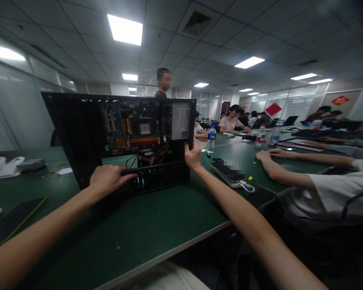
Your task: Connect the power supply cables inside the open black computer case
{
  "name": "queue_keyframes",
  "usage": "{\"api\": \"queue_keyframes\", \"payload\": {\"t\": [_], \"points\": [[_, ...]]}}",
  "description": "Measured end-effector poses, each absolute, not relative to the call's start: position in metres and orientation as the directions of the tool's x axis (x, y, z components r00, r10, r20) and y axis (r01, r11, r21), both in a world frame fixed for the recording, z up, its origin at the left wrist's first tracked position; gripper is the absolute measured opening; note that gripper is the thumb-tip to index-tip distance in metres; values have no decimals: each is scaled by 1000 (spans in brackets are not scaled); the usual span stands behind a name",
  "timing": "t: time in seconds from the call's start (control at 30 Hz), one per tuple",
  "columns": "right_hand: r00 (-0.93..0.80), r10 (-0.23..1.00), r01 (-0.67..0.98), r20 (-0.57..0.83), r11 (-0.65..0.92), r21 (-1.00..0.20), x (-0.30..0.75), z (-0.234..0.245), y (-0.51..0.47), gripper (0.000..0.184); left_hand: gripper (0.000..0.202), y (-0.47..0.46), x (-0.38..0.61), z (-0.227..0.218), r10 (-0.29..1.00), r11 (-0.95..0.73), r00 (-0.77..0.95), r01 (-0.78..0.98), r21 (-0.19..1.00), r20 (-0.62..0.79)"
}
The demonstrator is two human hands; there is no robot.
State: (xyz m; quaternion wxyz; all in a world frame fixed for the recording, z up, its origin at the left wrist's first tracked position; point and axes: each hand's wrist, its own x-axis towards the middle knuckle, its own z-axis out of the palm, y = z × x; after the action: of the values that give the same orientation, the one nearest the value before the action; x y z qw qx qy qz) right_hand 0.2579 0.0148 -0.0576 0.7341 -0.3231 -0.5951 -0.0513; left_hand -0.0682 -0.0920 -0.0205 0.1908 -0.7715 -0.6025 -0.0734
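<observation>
An open black computer case [78,149] stands on the green table in front of me, its inside facing me. Within it show a motherboard [133,121], a silver power supply [180,121] at the upper right and a bundle of coloured cables [157,155] below. My left hand [107,177] grips the lower front rail of the case, thumb laid along it. My right hand [194,155] is closed on the right edge of the case, below the power supply. The fingers of both hands are partly hidden behind the metal.
Right of the case lie a phone on a white power bank [230,173] and a water bottle [211,139]. At left are a green-edged phone [15,219] and a grey box [32,164]. A co-worker's hands [268,156] rest on the table [157,229] at right.
</observation>
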Motion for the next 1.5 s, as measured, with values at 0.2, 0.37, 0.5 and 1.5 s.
{"api": "queue_keyframes", "payload": {"t": [0.2,0.37,0.5,1.5], "points": [[274,354,491,894,748,-447,262,-53,29,52,71,-87,-58,-18,887,-223,286,953,-205,363],[300,351,517,887,722,-461,267,-57,34,50,72,-83,-53,-19,877,-237,299,950,-204,376],[308,325,533,894,720,-445,269,-60,35,50,71,-83,-55,-22,870,-245,316,943,-224,378],[-779,626,624,28,770,132,157,8,41,38,42,43,-65,0,900,-350,386,917,192,-204]]}}
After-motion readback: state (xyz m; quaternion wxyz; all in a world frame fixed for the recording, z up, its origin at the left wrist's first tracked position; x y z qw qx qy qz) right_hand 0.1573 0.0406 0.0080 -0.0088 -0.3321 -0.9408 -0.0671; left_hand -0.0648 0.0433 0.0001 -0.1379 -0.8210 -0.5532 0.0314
